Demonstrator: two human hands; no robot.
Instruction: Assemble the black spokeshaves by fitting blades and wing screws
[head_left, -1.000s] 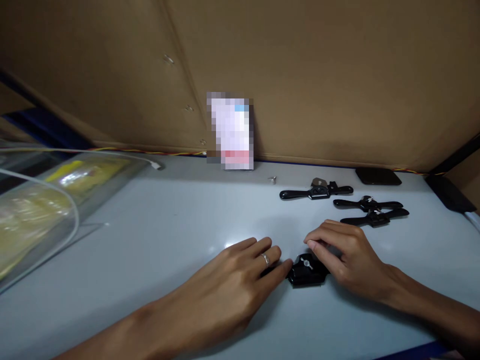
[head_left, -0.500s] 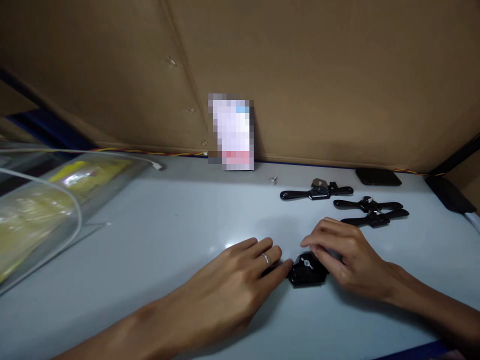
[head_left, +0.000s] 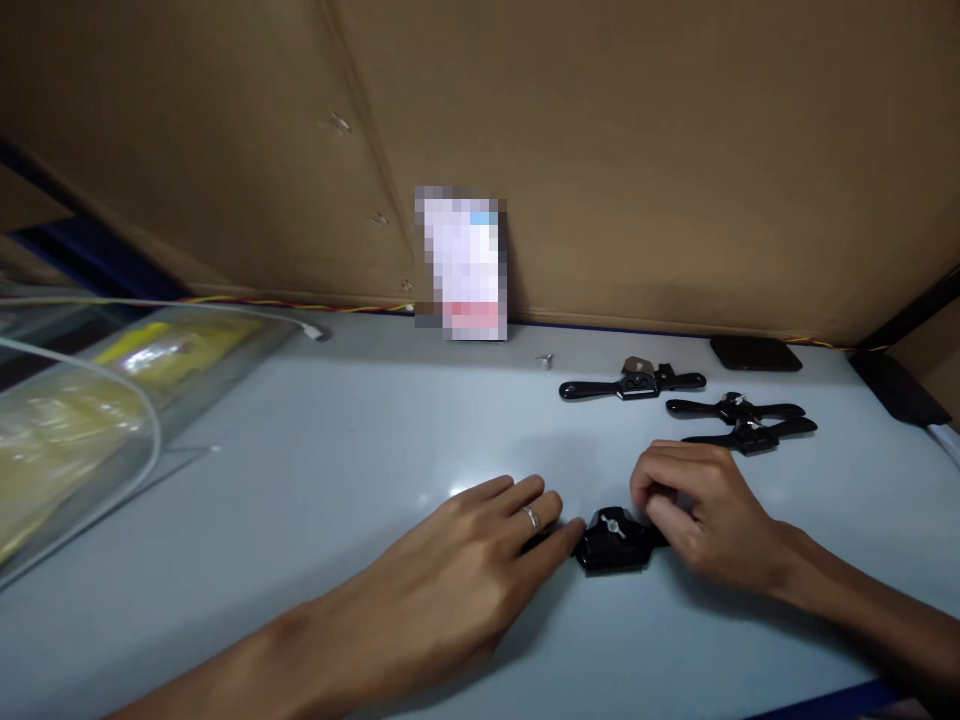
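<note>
A black spokeshave [head_left: 611,552] lies on the table in front of me, with a small silver wing screw [head_left: 613,524] on its body. My left hand [head_left: 484,545], with a ring on one finger, rests over the left handle. Its fingers are bent round that handle, and the index finger reaches the edge of the body. At the other end, my right hand [head_left: 701,510] is curled closed beside the body, over the right handle. Whatever is between its fingertips, if anything, is hidden.
Behind my right hand lie more spokeshaves [head_left: 634,385]. A loose wing screw [head_left: 546,360] and a black flat case [head_left: 756,353] sit near the cardboard wall [head_left: 675,160]. A phone-like screen [head_left: 469,265] leans there, blurred. Plastic-wrapped yellow packages [head_left: 82,430] and a white cable [head_left: 154,420] occupy the left.
My right hand has drawn back to the right from above the wing screw, and its fingers have curled in. The left hand and the spokeshave have stayed nearly still.
</note>
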